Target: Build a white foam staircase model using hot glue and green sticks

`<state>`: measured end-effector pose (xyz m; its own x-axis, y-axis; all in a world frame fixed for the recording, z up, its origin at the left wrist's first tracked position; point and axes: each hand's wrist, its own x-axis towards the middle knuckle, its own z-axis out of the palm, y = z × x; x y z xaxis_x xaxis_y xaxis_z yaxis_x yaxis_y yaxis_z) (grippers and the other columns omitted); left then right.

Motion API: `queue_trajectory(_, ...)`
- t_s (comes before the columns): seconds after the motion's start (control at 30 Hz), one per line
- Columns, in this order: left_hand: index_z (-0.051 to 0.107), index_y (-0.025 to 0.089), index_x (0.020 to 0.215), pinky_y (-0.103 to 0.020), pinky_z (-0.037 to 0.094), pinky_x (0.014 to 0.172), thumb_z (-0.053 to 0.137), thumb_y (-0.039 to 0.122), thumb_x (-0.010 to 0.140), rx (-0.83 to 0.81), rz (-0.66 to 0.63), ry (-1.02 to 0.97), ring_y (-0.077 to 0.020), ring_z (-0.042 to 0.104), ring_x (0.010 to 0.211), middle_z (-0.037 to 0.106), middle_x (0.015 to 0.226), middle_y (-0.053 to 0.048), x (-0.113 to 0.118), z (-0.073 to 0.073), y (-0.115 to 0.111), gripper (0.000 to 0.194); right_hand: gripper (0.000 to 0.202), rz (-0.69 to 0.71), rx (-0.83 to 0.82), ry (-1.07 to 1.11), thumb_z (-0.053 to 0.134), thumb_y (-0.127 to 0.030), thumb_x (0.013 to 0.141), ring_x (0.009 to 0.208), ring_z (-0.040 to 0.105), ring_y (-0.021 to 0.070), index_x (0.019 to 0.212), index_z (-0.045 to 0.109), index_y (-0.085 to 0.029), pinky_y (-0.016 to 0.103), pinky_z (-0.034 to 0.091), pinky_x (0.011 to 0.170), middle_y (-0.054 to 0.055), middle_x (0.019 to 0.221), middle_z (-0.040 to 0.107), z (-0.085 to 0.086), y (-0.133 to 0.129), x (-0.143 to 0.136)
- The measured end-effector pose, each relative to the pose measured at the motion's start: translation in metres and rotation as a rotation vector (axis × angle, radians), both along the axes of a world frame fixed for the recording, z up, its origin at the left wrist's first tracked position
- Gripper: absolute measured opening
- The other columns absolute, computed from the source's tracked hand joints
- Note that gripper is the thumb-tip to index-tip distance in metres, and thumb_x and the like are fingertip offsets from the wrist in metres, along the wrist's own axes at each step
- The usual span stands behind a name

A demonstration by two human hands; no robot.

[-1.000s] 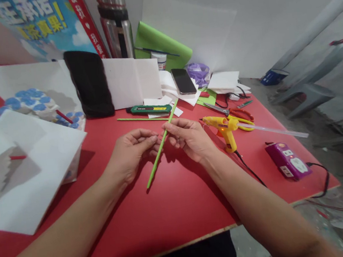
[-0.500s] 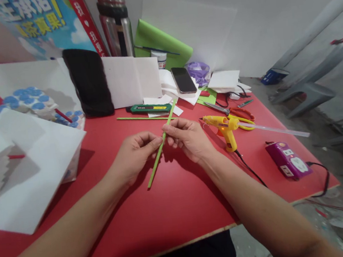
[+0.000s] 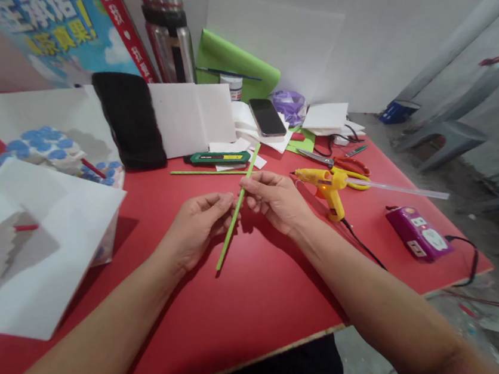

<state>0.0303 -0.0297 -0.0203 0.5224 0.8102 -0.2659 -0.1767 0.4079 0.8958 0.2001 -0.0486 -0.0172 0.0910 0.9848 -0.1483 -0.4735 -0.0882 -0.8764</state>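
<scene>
A narrow green paper strip (image 3: 228,243) slants above the red table, one end toward me and the other pointing away. My right hand (image 3: 277,200) pinches it a little above its middle, between thumb and fingers. On the other side, my left hand (image 3: 202,222) is closed at the strip's middle, thumb and fingertips against it; some of these fingers are hidden behind the strip. Beyond my hands, a second green strip (image 3: 205,172) lies flat, just in front of a green utility knife (image 3: 219,158).
To the right lie a yellow hot glue gun (image 3: 328,184) with a clear stick, scissors (image 3: 350,166) and a purple power box (image 3: 419,232). A white paper construction (image 3: 74,231) stands left. Behind are a black upright object (image 3: 129,119), a phone (image 3: 267,117) and a steel flask (image 3: 168,40).
The strip has shifted slightly to the right and turned a little. My left thumb has moved slightly up along it, and my right fingers have shifted slightly right.
</scene>
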Motion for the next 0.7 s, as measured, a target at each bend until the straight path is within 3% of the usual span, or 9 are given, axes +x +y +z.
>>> queue_trajectory(0.1,0.075,0.015,0.078,-0.029,0.058,0.071,0.09,0.043,0.076,-0.041,-0.024,-0.018,-0.0174,0.069,0.07,0.073,0.079,-0.006,0.0,0.0013,-0.0011,0.031,0.033,0.015,0.008,0.007,0.098,-0.034,0.062,0.047,0.059,0.0065,0.071,0.072,-0.016,0.015,0.046,0.045,-0.004,0.053,0.066,-0.0011,0.0008,-0.0002)
queue_trajectory(0.23,0.073,0.015,0.073,-0.029,0.057,0.067,0.094,0.039,0.069,-0.066,-0.007,-0.007,-0.0176,0.069,0.067,0.073,0.076,-0.005,-0.0019,0.0026,-0.0014,0.032,0.032,0.044,0.033,0.027,0.098,-0.033,0.063,0.048,0.062,0.0067,0.071,0.073,-0.016,0.015,0.048,0.047,-0.002,0.057,0.07,-0.0031,0.0009,-0.001)
queue_trajectory(0.47,0.075,0.015,0.073,-0.027,0.055,0.062,0.092,0.039,0.07,-0.054,0.002,0.003,-0.0151,0.066,0.06,0.07,0.069,-0.003,-0.0005,0.0054,-0.0024,0.03,0.031,0.07,0.059,0.033,0.097,-0.033,0.066,0.052,0.064,0.0074,0.076,0.074,-0.015,0.015,0.051,0.051,-0.001,0.062,0.072,-0.0033,0.001,-0.0006)
queue_trajectory(0.57,0.075,0.015,0.076,-0.028,0.055,0.064,0.092,0.037,0.069,-0.053,0.017,0.016,-0.0162,0.068,0.064,0.073,0.074,-0.006,0.0005,0.0049,-0.0016,0.029,0.031,0.054,0.053,0.037,0.097,-0.032,0.065,0.051,0.063,0.0068,0.075,0.073,-0.015,0.015,0.05,0.049,-0.002,0.061,0.071,-0.0021,0.0008,-0.0006)
queue_trajectory(0.7,0.075,0.014,0.078,-0.02,0.046,0.056,0.093,0.033,0.069,-0.095,0.06,0.029,-0.0087,0.058,0.059,0.076,0.083,-0.008,-0.0015,0.0019,0.002,0.027,0.031,0.004,0.02,0.018,0.097,-0.031,0.065,0.046,0.058,0.0056,0.072,0.071,-0.016,0.015,0.045,0.044,-0.006,0.056,0.065,-0.0013,0.001,0.0005)
